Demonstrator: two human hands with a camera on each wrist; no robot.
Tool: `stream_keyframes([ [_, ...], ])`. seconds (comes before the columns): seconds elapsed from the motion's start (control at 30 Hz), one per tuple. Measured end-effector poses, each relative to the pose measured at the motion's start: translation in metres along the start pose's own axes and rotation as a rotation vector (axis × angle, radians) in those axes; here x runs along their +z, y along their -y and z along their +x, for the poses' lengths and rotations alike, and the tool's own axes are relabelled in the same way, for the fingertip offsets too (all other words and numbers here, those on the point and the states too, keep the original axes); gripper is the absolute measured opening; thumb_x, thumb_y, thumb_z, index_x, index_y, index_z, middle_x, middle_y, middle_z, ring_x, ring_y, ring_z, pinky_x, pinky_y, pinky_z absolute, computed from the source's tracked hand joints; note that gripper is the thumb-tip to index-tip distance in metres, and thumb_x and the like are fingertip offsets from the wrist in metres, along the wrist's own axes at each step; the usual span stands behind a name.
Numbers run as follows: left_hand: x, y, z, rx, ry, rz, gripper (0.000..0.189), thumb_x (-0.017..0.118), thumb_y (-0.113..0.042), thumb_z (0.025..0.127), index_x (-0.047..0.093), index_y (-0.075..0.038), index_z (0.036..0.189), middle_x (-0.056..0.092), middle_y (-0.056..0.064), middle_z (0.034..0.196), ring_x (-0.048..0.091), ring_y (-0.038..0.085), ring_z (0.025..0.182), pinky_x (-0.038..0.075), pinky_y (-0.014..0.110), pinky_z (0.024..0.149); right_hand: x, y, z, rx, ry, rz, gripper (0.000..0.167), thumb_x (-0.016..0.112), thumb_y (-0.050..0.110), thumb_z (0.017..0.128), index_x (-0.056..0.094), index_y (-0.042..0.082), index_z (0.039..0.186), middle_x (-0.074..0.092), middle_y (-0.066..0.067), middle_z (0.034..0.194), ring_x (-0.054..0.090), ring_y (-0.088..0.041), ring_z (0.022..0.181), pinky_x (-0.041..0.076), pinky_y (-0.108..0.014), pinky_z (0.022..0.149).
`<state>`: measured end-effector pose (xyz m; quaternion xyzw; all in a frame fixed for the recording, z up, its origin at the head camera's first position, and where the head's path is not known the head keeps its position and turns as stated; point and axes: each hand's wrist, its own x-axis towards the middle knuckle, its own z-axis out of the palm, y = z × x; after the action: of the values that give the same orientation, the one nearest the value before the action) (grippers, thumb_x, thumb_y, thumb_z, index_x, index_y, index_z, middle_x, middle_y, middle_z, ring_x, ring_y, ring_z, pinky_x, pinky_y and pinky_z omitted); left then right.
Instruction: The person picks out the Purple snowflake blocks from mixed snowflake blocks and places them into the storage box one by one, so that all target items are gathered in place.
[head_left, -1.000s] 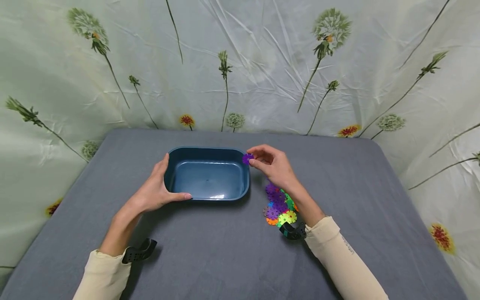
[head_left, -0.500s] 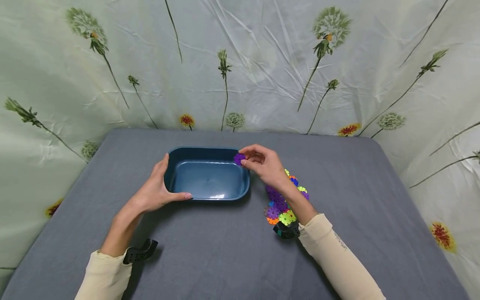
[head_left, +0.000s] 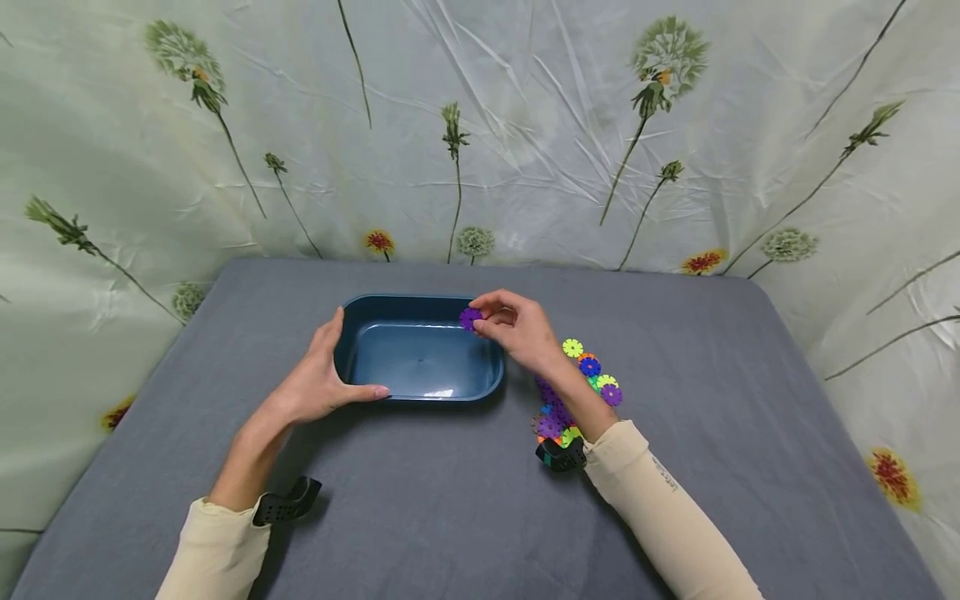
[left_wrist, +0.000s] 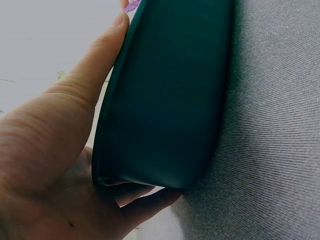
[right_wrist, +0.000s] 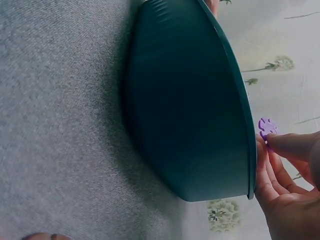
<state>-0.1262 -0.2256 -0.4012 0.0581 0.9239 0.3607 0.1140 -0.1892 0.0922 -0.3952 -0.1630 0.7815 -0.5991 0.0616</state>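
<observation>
A blue plastic basin (head_left: 420,358) stands on the grey cloth, its inside bare. Around its left end, my left hand (head_left: 318,375) grips it, thumb along the front rim and fingers at the far left corner. My right hand (head_left: 517,329) pinches a purple notched disc (head_left: 470,319) between thumb and fingertips, over the basin's far right corner. In the right wrist view the purple disc (right_wrist: 267,127) shows just above the rim, with fingers close to the outer wall. A pile of colourful notched discs (head_left: 551,408) lies right of the basin, partly hidden under my right forearm.
Several single discs, such as a yellow-green one (head_left: 573,347) and a blue one (head_left: 589,367), lie at the pile's far side. A grey cloth (head_left: 420,508) covers the table. Behind it hangs a pale curtain (head_left: 525,125) printed with dandelions.
My right hand has moved left with the purple disc, from the basin's right rim to over its inside. More of the pile shows behind the forearm. The left hand keeps its grip.
</observation>
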Motion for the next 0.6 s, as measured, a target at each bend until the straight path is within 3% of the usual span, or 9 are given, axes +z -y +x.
stream_keyframes([
  [0.43,0.001,-0.002,0.003,-0.01,0.005,-0.023,0.145,0.092,-0.049,0.076,-0.015,-0.01,0.166,0.002,0.03,0.172,0.02,0.055,0.154,0.027,0.073,0.119,0.013,0.003,0.006,0.003,0.016,-0.048,0.022,0.072,0.001,0.095,0.073,0.002,0.117,0.072,-0.017,0.1,0.071,-0.013,0.081,0.061,-0.054,0.085],
  [0.6,0.002,-0.001,0.002,-0.029,-0.002,-0.04,0.146,0.093,-0.048,0.075,-0.015,-0.011,0.166,0.001,0.03,0.172,0.018,0.055,0.154,0.025,0.074,0.119,0.023,0.006,0.01,0.003,0.042,-0.061,0.022,0.072,0.001,0.095,0.074,0.003,0.117,0.071,-0.015,0.1,0.069,-0.012,0.081,0.062,-0.041,0.081],
])
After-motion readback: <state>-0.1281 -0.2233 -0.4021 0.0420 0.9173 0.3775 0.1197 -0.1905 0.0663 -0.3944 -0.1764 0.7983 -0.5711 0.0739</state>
